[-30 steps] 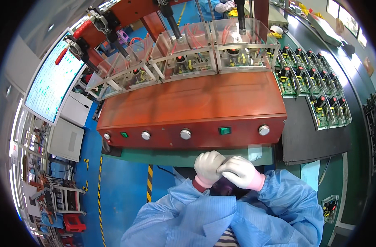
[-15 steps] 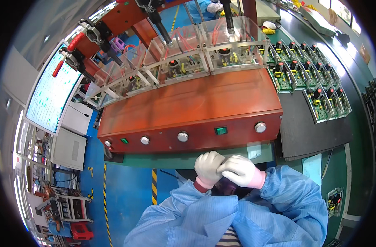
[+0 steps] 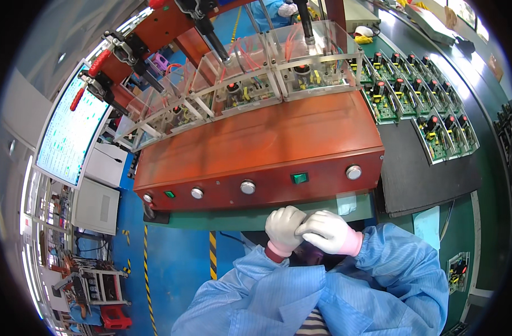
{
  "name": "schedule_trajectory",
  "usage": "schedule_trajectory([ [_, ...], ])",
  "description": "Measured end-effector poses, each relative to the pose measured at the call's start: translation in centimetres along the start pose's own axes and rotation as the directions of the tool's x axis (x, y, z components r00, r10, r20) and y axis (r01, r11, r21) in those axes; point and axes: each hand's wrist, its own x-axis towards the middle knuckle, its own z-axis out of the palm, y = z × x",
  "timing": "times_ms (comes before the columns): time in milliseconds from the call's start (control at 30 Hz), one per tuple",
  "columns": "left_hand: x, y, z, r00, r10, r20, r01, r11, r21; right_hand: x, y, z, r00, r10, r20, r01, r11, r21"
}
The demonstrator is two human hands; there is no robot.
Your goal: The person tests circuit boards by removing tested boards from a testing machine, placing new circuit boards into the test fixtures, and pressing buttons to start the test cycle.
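My left hand (image 3: 284, 230), in a white glove, is curled closed in front of my chest, just off the near edge of the bench. Against it lies my right hand (image 3: 326, 231), gloved too, its bent fingertips meeting the left hand near the thumb. Whatever the fingers close on, if anything, is hidden. Beyond both hands stands a red test fixture (image 3: 256, 148) with round silver buttons and green switches along its front. Circuit boards (image 3: 242, 93) sit under the fixture's clear covers (image 3: 317, 47), beneath black toggle clamps (image 3: 124, 53).
Rows of green circuit boards (image 3: 404, 89) stand at the right, partly on a black mat (image 3: 424, 185). A lone board (image 3: 457, 272) lies lower right. At the left are a lit monitor (image 3: 74, 129) and a red stool (image 3: 115, 317). Another person's blue sleeve (image 3: 270, 12) shows at the far side.
The view has shifted very slightly. My hands keep the same pose against each other, and nothing has been taken hold of or let go.
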Motion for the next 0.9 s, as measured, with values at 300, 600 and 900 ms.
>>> schedule_trajectory([
  [300,0.19,0.24,-0.08,1.0,0.0,-0.016,0.0,1.0,-0.023,-0.08,0.15,0.07,1.0,0.004,0.028,-0.003,1.0,-0.013],
  [600,0.17,0.11,-0.1,1.0,0.008,-0.023,-0.008,1.0,-0.006,0.1,0.11,0.12,1.0,-0.001,0.022,0.001,1.0,0.004],
  [900,0.53,0.62,-0.53,0.999,-0.033,-0.006,0.033,0.999,-0.004,0.11,0.01,-0.06,0.999,-0.012,0.047,0.011,1.0,0.017],
])
